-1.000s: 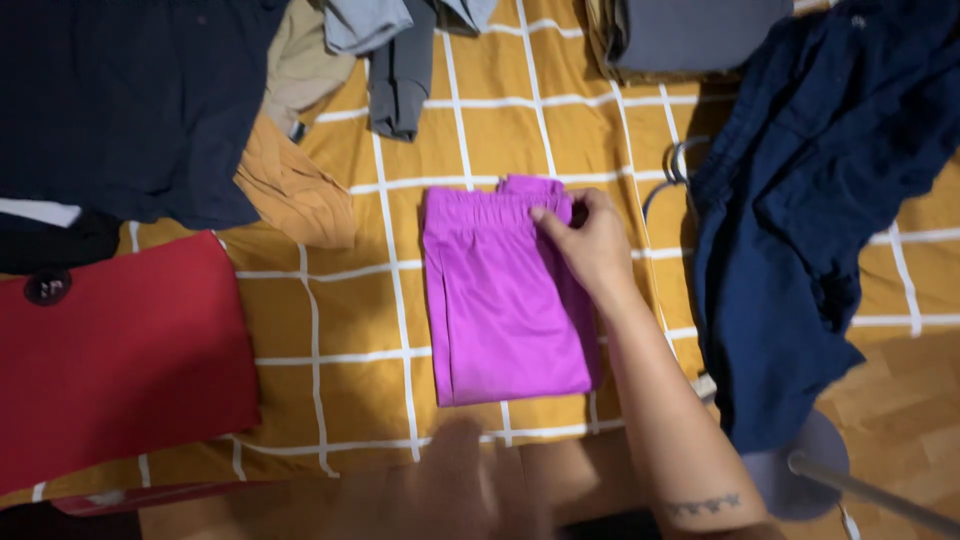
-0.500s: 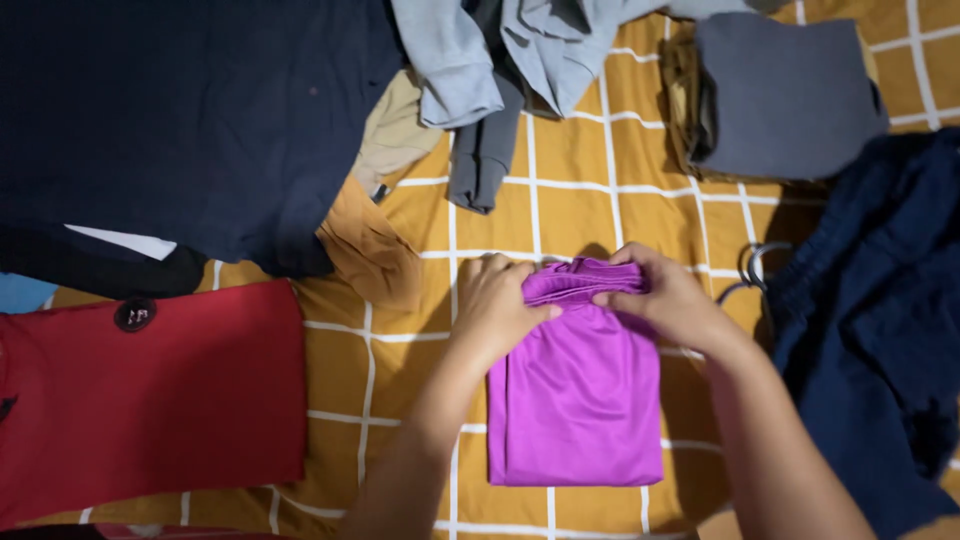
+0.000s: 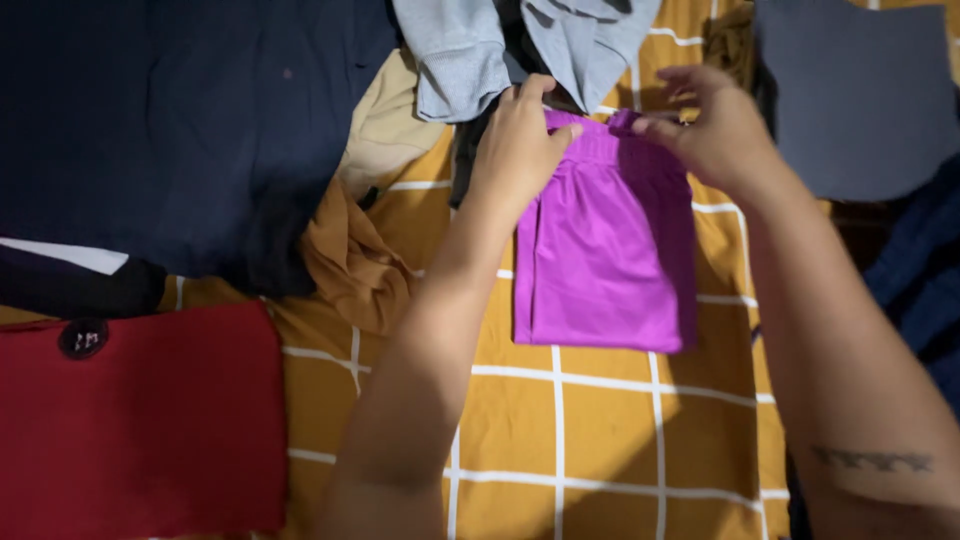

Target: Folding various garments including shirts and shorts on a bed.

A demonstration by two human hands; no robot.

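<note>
A folded bright purple garment [image 3: 605, 250] lies on a mustard bedsheet with white grid lines [image 3: 600, 440]. My left hand [image 3: 520, 140] grips the garment's far left corner at the waistband. At the far right corner my right hand [image 3: 715, 125] pinches the same waistband. Both forearms reach in from the bottom of the head view. The garment's far edge lies against a pile of grey clothes [image 3: 520, 50].
A large dark navy garment [image 3: 190, 120] covers the upper left. A red folded cloth with a black button [image 3: 130, 420] lies at lower left. A crumpled tan garment [image 3: 350, 250] sits left of the purple one. A folded grey stack [image 3: 860, 95] and dark blue cloth [image 3: 920, 290] are at right.
My left hand came in and took the waistband beside my right hand. Both hands then slid the folded purple garment away from me, toward the grey pile.
</note>
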